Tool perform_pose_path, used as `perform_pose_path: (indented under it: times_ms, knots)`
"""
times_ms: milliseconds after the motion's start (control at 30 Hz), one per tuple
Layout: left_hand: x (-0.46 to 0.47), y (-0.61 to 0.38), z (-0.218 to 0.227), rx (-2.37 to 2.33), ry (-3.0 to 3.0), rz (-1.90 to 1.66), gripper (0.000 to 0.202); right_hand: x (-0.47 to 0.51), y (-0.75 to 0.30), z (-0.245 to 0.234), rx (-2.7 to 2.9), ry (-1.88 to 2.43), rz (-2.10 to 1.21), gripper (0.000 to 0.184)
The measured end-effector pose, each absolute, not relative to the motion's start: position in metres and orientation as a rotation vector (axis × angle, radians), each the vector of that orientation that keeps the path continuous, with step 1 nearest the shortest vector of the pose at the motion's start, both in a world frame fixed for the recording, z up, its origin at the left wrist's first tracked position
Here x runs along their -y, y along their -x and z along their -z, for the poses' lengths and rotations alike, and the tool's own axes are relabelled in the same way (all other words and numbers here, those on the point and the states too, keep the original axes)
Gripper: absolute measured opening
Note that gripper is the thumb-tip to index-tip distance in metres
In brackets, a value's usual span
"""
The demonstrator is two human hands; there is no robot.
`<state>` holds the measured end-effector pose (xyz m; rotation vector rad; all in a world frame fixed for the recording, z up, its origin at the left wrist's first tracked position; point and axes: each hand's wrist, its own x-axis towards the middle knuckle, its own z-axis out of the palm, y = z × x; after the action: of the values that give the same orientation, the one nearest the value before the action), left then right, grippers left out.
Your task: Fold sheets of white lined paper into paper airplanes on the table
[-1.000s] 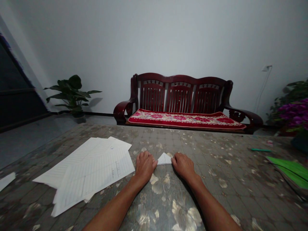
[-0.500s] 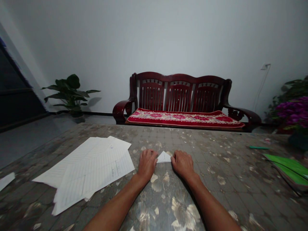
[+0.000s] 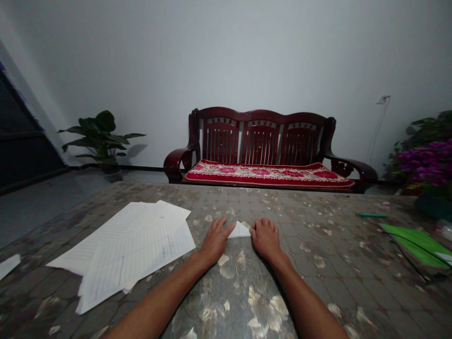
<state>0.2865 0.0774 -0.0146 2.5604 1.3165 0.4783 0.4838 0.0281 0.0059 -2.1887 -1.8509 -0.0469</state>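
A small piece of white paper (image 3: 239,230), folded into a triangle with a crease down its middle, lies flat on the table (image 3: 226,292) with its point facing away from me. My left hand (image 3: 214,239) rests at the paper's left corner, thumb stretched out onto its edge and the other fingers extended on the tabletop. At the opposite corner, my right hand (image 3: 265,238) has its fingers curled, with thumb and forefinger closed at the paper's edge. The tips there are partly hidden.
Lined sheets (image 3: 130,245) with some handwriting lie fanned out on the left. A scrap of paper (image 3: 9,265) is at the far left. To the right are a green pen (image 3: 372,215) and a green booklet (image 3: 416,245) with a dark cord across it. A wooden bench (image 3: 261,136) stands beyond the table.
My left hand's thumb has spread away from its fingers along the paper's left edge. My right hand stays at the right corner. The view has shifted slightly.
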Motion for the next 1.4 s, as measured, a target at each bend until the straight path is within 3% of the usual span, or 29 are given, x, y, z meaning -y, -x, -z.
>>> perform_pose_path:
  times_ms: [233,500,767,1033,1400]
  knots:
    - [-0.073,-0.283,-0.003,-0.688,-2.631,-0.342,0.052,-0.029,-0.483,-0.003,1.854,2.200,0.091,0.021]
    - [-0.053,-0.288,0.001,-0.849,-2.674,-0.249,0.059,-0.022,-0.484,-0.009,1.887,2.165,0.097,0.027]
    - [-0.054,-0.290,0.006,-0.969,-2.742,-0.240,0.060,0.002,-0.471,0.001,2.191,1.768,-0.067,0.047]
    - [-0.052,-0.285,0.004,-1.000,-2.741,-0.203,0.056,0.005,-0.480,0.001,2.289,1.903,-0.065,0.059]
    - [-0.045,-0.274,0.000,-1.044,-2.740,-0.159,0.057,-0.002,-0.471,-0.004,2.199,2.002,0.051,0.060]
